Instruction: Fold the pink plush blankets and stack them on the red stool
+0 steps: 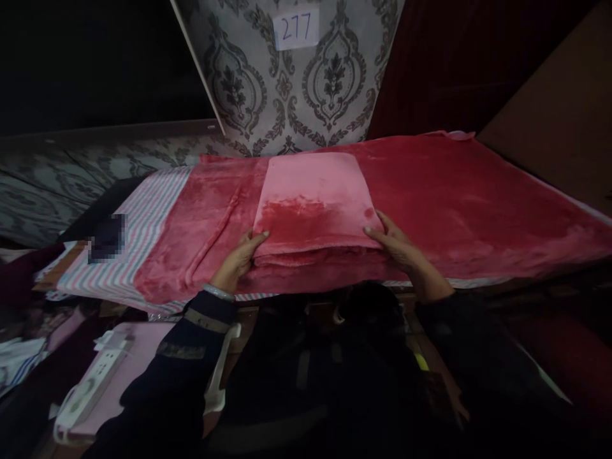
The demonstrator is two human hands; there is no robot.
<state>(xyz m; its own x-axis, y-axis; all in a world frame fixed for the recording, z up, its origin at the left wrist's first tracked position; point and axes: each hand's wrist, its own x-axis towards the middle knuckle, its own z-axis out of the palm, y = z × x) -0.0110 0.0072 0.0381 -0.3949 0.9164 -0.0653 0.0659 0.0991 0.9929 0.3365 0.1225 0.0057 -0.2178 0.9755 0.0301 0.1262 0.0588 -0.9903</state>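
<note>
Grip's closed on both sides: left hand and right hand each pinch a front corner of the folded pink-red bundle, thumbs on top, with the other fingers partly hidden around the sides and edge. So the bundle sits right between them, dead center of the frame, front edge facing the bottom.

Biggest stuff first: patterned grey wall across the top middle, then a red plush cover running from left of center to the right edge. Bundle's on top of that; can't tell if it's joined to it. Dark screen fills the upper left. Striped sheet pokes out left of the plush, with slivers along the front.

Smaller bits: pink board at lower left with a white power strip on it, paper marked "277" at top center, and a pale bracelet on the left wrist.
</note>
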